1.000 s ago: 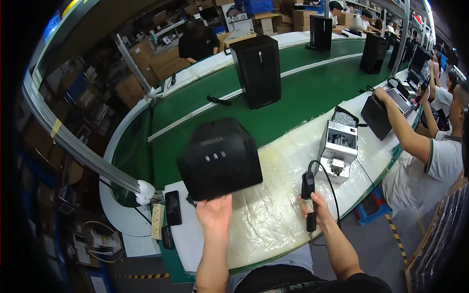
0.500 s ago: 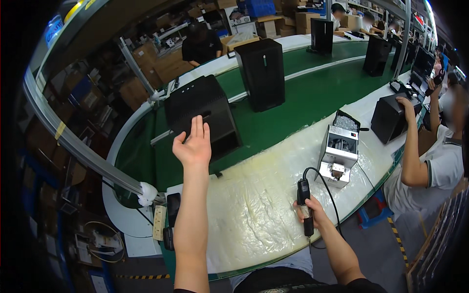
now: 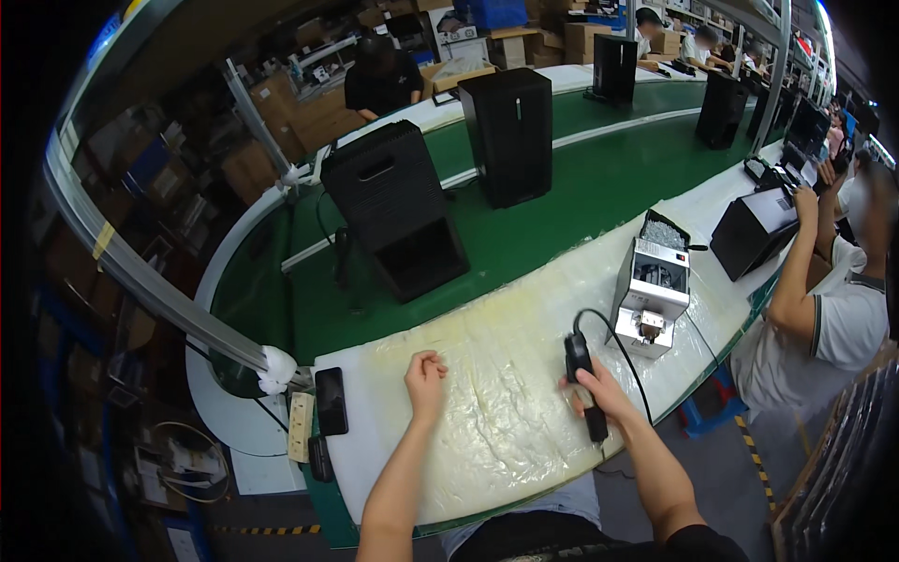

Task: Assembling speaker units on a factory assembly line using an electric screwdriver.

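My right hand (image 3: 604, 391) is wrapped round a black electric screwdriver (image 3: 576, 359) with its bit end pointing down toward me; a black cord loops from its top. My left hand (image 3: 426, 382) hovers above the plastic-covered bench pad (image 3: 496, 412), its fingers loosely curled in with nothing seen in them. Beyond it, on the green conveyor belt (image 3: 562, 187), stands a black cabinet (image 3: 393, 201) with a slot near its top, a rectangular opening low down and a cable hanging at its left. Beside my right hand sits a silver screw feeder (image 3: 651, 300).
More black cabinets (image 3: 510, 136) stand along the belt. At the right, a co-worker (image 3: 829, 309) handles a black cabinet (image 3: 754, 234). By the pad's left edge lie a phone (image 3: 331, 401) and a power strip (image 3: 301, 426). A metal post (image 3: 169, 290) rises at the left.
My left hand has drawn back from the near-left cabinet to the pad, its fingers curling. That cabinet now shows its slotted, open side. The screwdriver tilts slightly more. The co-worker's cabinet has turned.
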The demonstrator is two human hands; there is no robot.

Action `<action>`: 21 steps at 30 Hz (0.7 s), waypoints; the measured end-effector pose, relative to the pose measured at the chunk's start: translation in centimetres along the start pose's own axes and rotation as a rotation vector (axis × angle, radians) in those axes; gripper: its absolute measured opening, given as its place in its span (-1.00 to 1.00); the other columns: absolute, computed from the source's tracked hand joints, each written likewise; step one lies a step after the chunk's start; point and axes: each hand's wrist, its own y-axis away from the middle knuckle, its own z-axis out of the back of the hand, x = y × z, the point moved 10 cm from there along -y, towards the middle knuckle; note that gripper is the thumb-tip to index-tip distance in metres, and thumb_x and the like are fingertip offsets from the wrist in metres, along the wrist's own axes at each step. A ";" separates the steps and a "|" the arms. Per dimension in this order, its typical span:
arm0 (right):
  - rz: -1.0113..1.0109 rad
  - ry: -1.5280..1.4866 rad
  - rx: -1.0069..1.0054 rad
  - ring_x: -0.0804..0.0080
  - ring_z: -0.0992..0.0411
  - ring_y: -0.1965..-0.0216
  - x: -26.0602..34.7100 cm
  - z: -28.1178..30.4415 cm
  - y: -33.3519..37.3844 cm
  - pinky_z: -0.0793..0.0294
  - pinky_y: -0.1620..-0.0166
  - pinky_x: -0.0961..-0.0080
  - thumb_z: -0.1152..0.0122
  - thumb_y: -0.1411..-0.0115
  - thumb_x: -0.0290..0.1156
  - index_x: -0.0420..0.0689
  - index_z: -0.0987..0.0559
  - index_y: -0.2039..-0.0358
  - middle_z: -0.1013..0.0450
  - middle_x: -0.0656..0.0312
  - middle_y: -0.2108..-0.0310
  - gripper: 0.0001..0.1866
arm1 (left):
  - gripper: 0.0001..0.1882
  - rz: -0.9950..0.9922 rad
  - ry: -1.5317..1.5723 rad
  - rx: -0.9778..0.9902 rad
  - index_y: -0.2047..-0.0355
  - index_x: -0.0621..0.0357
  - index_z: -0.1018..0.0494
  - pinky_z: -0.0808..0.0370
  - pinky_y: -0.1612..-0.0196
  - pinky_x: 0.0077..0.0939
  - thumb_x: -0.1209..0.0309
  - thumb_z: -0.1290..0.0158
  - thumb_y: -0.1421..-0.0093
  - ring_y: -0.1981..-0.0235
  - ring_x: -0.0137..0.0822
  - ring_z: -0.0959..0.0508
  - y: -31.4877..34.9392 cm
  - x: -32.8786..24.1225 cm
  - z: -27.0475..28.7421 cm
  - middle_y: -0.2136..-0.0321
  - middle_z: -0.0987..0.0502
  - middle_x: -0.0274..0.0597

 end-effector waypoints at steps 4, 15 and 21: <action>0.073 0.669 -0.160 0.44 -0.43 0.65 5.2 0.1 -3.2 -0.41 0.55 0.46 -0.29 -0.16 -0.21 -0.31 -0.09 -0.23 -0.47 0.12 0.54 -0.21 | -0.82 -0.222 -0.417 0.091 0.32 0.31 -0.48 -0.47 0.34 -0.58 0.59 0.14 -0.24 0.47 -0.45 -0.49 1.2 -1.9 -1.9 0.47 -0.52 -0.22; 0.518 1.562 -0.380 -0.02 -0.39 0.00 10.5 -3.4 -12.9 -0.44 -0.02 0.22 -0.13 -0.14 -0.46 -0.35 -0.26 -0.15 -0.35 -0.18 0.00 -0.43 | -0.81 -0.024 -0.127 0.037 0.34 0.34 -0.49 -0.48 0.28 -0.59 0.59 0.16 -0.27 0.42 -0.46 -0.49 0.6 -0.9 -1.2 0.45 -0.52 -0.23; 0.869 1.225 -0.386 -0.02 -0.44 0.08 10.3 -11.8 -11.7 -0.46 0.02 0.28 -0.10 -0.16 -0.48 -0.34 -0.40 -0.04 -0.40 -0.10 0.03 -0.57 | -0.80 -0.016 -0.169 0.045 0.33 0.35 -0.49 -0.49 0.30 -0.60 0.59 0.16 -0.28 0.44 -0.46 -0.49 0.2 -0.1 -0.9 0.44 -0.53 -0.22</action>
